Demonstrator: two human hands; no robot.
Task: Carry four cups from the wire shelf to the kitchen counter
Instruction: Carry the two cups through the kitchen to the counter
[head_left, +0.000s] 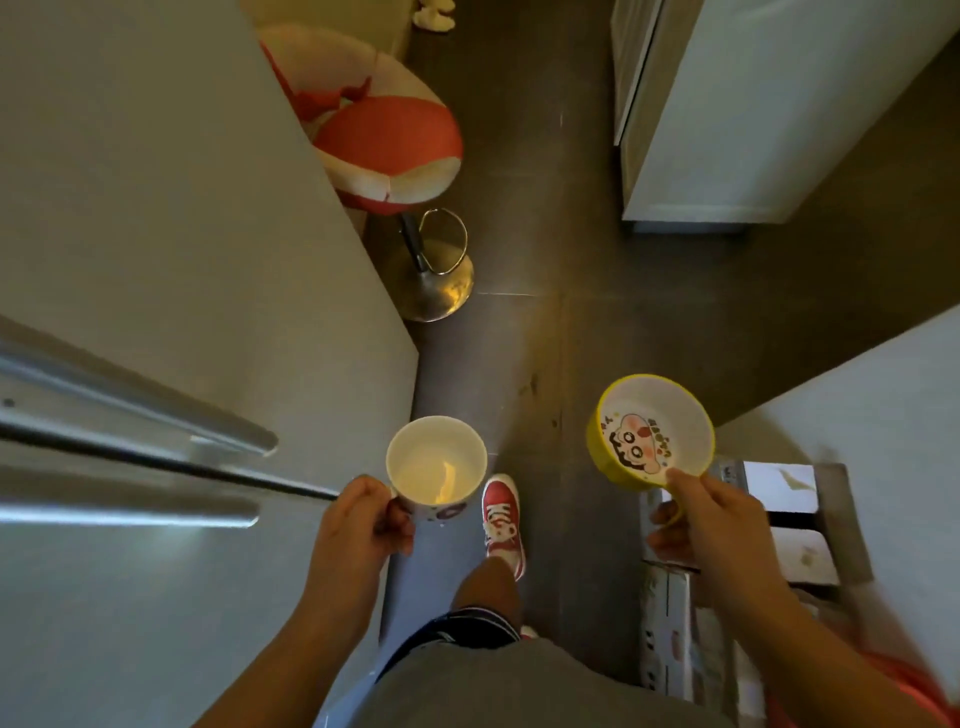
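My left hand (363, 519) grips the handle of a white mug (436, 460) with a printed pattern on its outside; the mug is upright and looks empty. My right hand (691, 514) holds a yellow cup (652, 431) by its near rim and handle, tilted toward me so the cartoon face printed inside shows. Both cups hang at waist height over the dark floor. The wire shelf and the kitchen counter top are not in view.
A tall grey fridge (171, 249) with long metal handles (135, 410) fills the left. A red and cream bar stool (384, 150) stands ahead on a chrome base (436, 280). White cabinets (769, 104) are at upper right, boxes (675, 644) at lower right. My red shoe (501, 519) is on the dark floor.
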